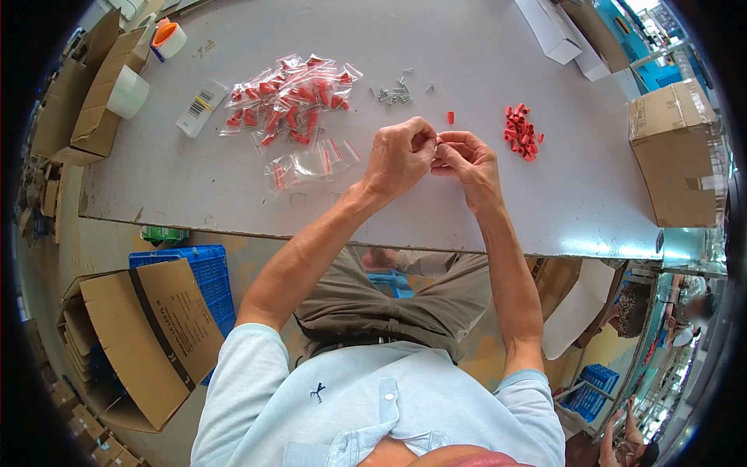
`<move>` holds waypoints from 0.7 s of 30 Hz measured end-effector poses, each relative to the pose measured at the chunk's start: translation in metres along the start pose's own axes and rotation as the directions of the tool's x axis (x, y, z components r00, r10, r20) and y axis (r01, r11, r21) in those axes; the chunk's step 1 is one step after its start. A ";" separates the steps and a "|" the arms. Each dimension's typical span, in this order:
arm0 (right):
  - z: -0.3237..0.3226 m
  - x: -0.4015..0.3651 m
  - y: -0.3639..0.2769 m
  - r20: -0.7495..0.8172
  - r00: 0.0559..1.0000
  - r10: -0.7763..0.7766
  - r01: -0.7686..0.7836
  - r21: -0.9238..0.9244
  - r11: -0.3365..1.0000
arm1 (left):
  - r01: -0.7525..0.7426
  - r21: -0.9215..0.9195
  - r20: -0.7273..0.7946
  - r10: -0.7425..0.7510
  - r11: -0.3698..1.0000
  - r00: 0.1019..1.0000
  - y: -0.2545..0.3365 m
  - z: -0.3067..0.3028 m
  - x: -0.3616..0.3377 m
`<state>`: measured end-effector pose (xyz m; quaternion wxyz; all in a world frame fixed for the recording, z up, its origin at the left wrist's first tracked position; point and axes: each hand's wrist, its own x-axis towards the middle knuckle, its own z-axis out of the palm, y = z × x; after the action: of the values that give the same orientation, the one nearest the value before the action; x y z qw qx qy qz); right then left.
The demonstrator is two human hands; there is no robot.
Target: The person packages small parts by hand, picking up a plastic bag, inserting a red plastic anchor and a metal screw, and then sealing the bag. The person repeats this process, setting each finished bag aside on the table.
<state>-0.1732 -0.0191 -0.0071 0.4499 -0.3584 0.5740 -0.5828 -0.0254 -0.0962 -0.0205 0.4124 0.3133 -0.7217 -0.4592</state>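
Observation:
My left hand [400, 158] and my right hand [471, 166] meet fingertip to fingertip above the table, both closed in a pinch. A trace of red shows between the fingertips, but the fingers hide most of whatever is there. Just beyond them lies a single red plastic cap [450, 117]. Small silver screws or pins [394, 96] are scattered farther back. To the right sits a pile of red caps [520, 132]. Left of my hands are empty clear zip bags [302, 170] with red stripes, and behind these a heap of filled zip bags [289, 97] containing red pieces.
A label card [201, 109] in plastic and tape rolls [169, 39] lie at the table's left. Cardboard boxes stand at the left [99, 101] and right [675, 156] ends. Below the table edge are a blue crate [219, 284] and an open carton [152, 335]. Other people appear at lower right.

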 end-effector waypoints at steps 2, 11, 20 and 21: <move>-0.004 0.003 0.005 -0.029 0.999 -0.024 0.020 -0.117 0.993 | -0.085 0.055 0.003 0.085 0.995 0.996 -0.002 0.002 -0.002; -0.026 0.039 -0.021 -0.039 0.952 -0.304 0.203 -0.664 0.720 | 0.077 -0.008 -0.080 -0.077 0.997 0.994 -0.004 -0.001 0.004; -0.020 0.069 -0.025 0.143 0.957 -0.253 0.261 -0.806 0.531 | 0.155 -0.097 -0.055 -0.161 0.983 0.985 -0.009 -0.004 0.008; -0.018 0.061 -0.024 0.149 0.956 -0.251 0.265 -0.807 0.528 | 0.203 -0.146 -0.033 -0.210 0.968 0.977 -0.009 -0.005 0.009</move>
<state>-0.2132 -0.0717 0.0090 0.1456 -0.6104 0.7152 -0.3077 -0.0244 -0.1088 -0.0247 0.4008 0.3678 -0.6404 -0.5421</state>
